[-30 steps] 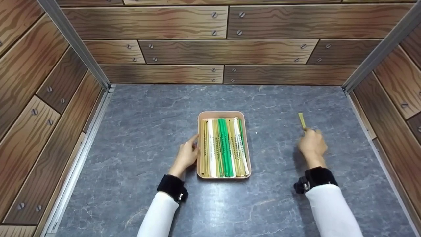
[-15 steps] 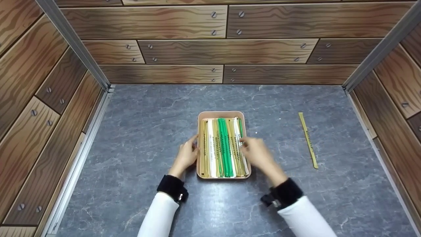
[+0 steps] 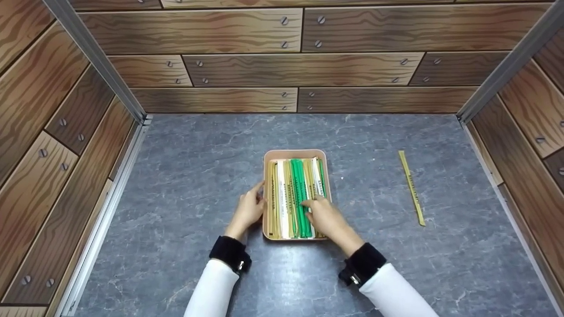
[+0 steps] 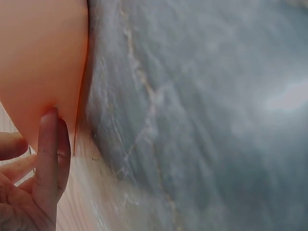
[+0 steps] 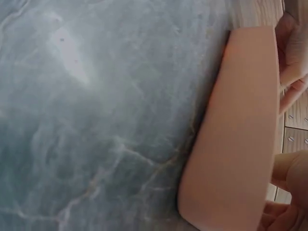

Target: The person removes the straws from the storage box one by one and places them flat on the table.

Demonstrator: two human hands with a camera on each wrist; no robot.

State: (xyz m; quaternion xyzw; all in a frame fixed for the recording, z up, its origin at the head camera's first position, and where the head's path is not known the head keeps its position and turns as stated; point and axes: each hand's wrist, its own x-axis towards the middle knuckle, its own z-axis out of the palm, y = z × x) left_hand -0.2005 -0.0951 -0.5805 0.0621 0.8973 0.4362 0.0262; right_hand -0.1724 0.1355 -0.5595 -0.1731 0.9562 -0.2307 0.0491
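Note:
A pink rectangular tray (image 3: 295,154) holds several long, thin stick packets in gold, white and green, lying side by side. My left hand (image 3: 248,209) rests against the tray's left wall, its fingers touching the outside. In the left wrist view a straight finger (image 4: 46,154) lies on that pink wall. My right hand (image 3: 327,216) is over the tray's right half, thumb and forefinger apart beside the green stick packets (image 3: 299,185); nothing shows pinched between them. Behind the tray's wall, the right wrist view shows part of the right hand (image 5: 291,185).
One gold stick packet (image 3: 412,189) lies alone on the grey marbled tabletop (image 3: 198,154), right of the tray. Wood-patterned walls (image 3: 246,70) with metal corner posts (image 3: 99,66) enclose the back and sides.
My right hand has let go of a gold stick packet on the tabletop and moved left to the tray, over the packets. The left hand stays at the tray's left wall.

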